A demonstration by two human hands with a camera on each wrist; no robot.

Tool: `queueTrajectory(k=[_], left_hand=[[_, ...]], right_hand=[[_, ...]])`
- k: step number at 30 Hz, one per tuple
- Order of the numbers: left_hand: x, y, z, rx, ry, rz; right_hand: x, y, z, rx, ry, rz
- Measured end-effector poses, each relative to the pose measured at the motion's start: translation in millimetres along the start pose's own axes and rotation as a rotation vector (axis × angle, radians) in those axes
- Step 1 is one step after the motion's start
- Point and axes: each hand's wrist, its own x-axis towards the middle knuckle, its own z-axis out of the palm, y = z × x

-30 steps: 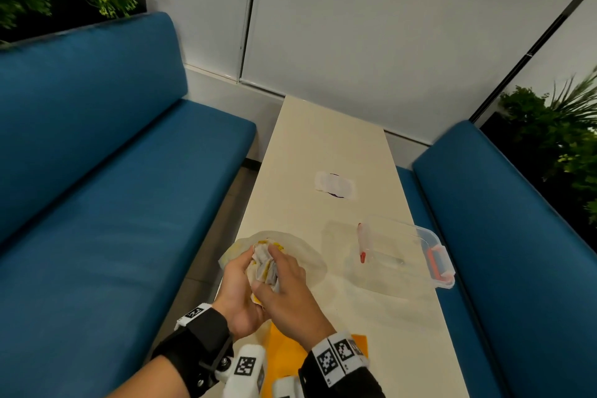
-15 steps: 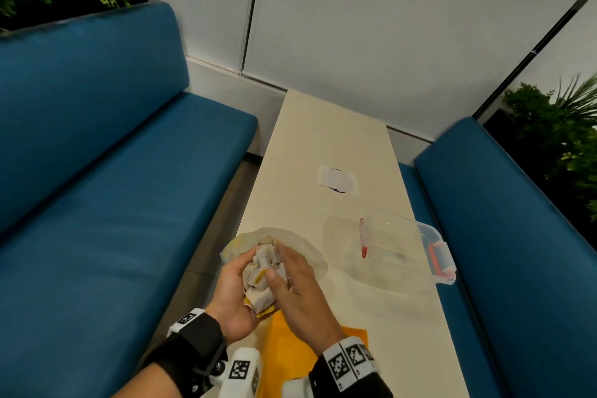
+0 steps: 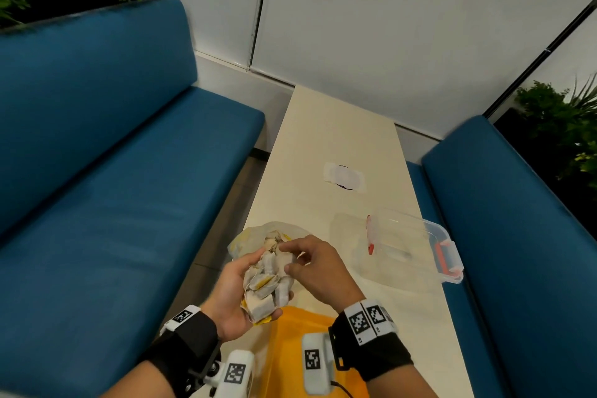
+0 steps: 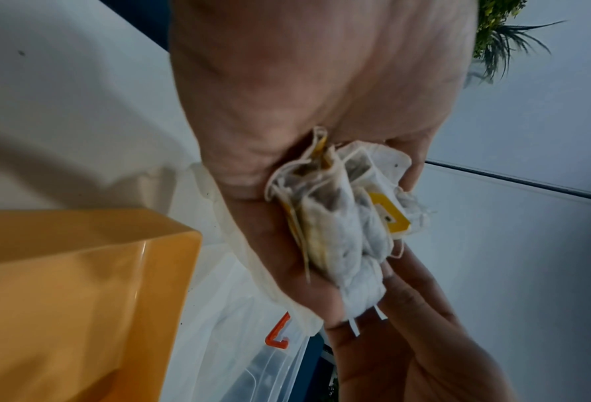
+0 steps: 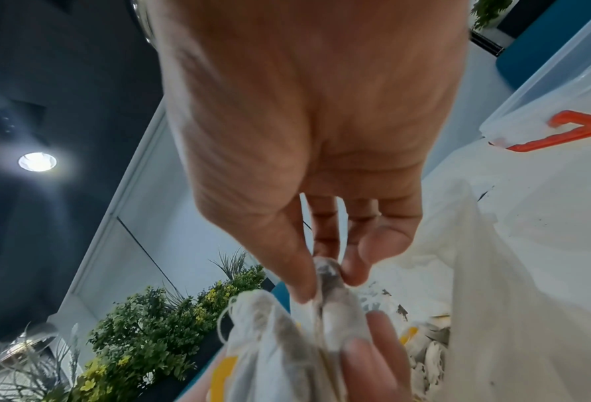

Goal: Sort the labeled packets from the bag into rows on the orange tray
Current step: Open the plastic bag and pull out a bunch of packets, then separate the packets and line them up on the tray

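Observation:
My left hand (image 3: 239,297) grips a bunch of white packets with yellow labels and strings (image 3: 266,286), seen close in the left wrist view as the bunch of packets (image 4: 342,215). My right hand (image 3: 310,265) is just right of the bunch; its thumb and fingers pinch the top of one packet (image 5: 326,272). Behind both hands lies the thin translucent bag (image 3: 255,236) with more packets inside. The orange tray (image 3: 300,326) sits on the table below my wrists, with its rim close by as the orange tray (image 4: 80,272) in the left wrist view; my arms hide most of it.
A clear plastic box (image 3: 407,245) with red clips stands on the long cream table (image 3: 326,126) to the right of my hands. A white patch (image 3: 344,176) lies farther up the table. Blue benches (image 3: 113,203) run along both sides.
Both hands have lifted the bunch of packets up out of the bag and toward me. The right hand's fingers have moved from over the bunch to its upper right side.

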Motion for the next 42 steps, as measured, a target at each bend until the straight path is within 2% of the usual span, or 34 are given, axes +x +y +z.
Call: queueTrajectory(k=[6,12,17,23,30,33,38,39,42], left_hand=[[-7,-1,-1,-0.045,-0.017,-0.014],[-7,-5,-1,-0.017,-0.019,-0.053],[-6,-7,0,0.000,-0.012,-0.050],[-12,-5,2,0.032,-0.035,-0.041],[-22,-4,-4,0.004,-0.058,-0.037],[-29,-5,-14,-0.014,-0.054,-0.043],[-38,-13,-34,-0.005,0.013,-0.129],[-39,-16,-36,-0.002,0.023,-0.154],[-42,-26,-43,0.025,0.042,-0.232]], right_hand=[[-3,4,-3,0.017,-0.006,0.063],[-7,7,0,-0.047,0.074,0.055],[-12,5,5,0.124,0.081,0.043],[-9,4,7,0.156,0.133,0.098],[-10,7,-13,-0.031,0.232,0.096],[-14,8,-25,-0.127,0.222,0.072],[-27,15,-43,-0.213,0.228,0.045],[-31,19,-40,-0.208,0.196,0.047],[-41,40,-13,-0.397,-0.067,0.074]])
